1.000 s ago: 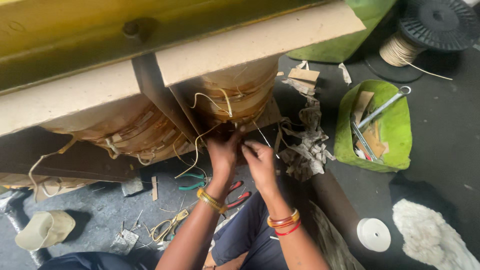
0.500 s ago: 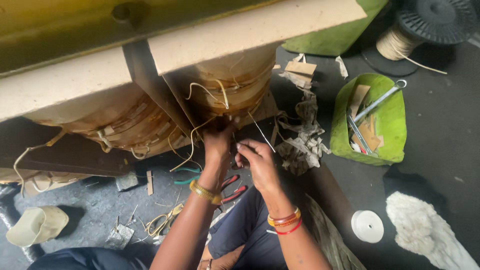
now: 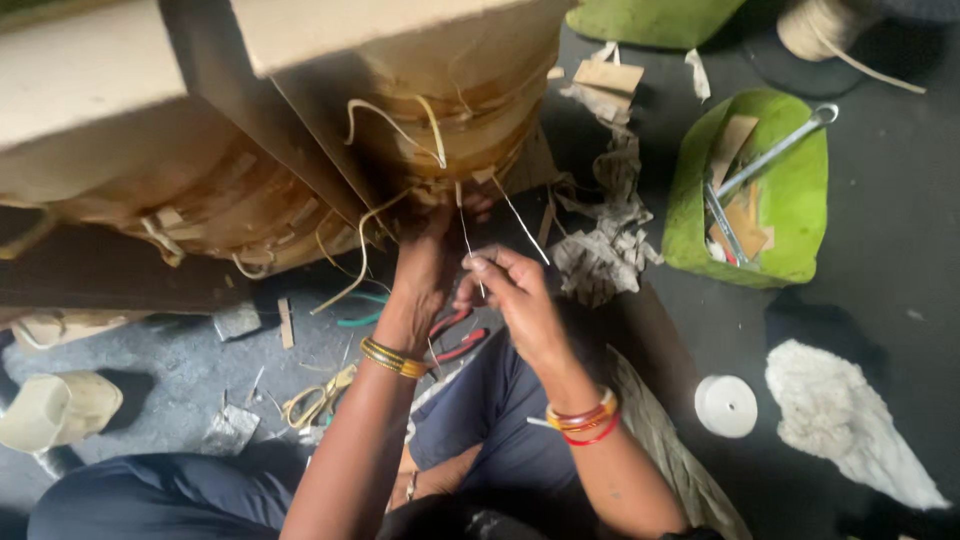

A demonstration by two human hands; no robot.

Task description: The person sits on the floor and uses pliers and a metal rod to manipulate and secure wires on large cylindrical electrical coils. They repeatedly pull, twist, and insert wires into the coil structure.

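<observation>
A large paper-wrapped winding coil [image 3: 470, 120] hangs under a pale board, with loose strips and thin wire leads [image 3: 520, 220] sticking out of its lower edge. My left hand [image 3: 425, 265], with gold bangles on the wrist, is pressed against the underside of the coil where the leads come out. My right hand [image 3: 510, 290], with red bangles on the wrist, pinches a thin wire lead [image 3: 468, 240] between thumb and fingers just below the coil. A second coil [image 3: 210, 205] sits to the left.
Red-handled pliers [image 3: 455, 335] and a green-handled tool [image 3: 360, 320] lie on the floor under my hands. A green tray [image 3: 795, 200] with a spanner and paper scraps is at right. Nearby are crumpled paper [image 3: 605, 250], a white tape roll [image 3: 726, 405], a white cloth [image 3: 850, 425].
The view has shifted closer to the coil. My right hand has moved up from beside the left and now pinches a thin wire lead.
</observation>
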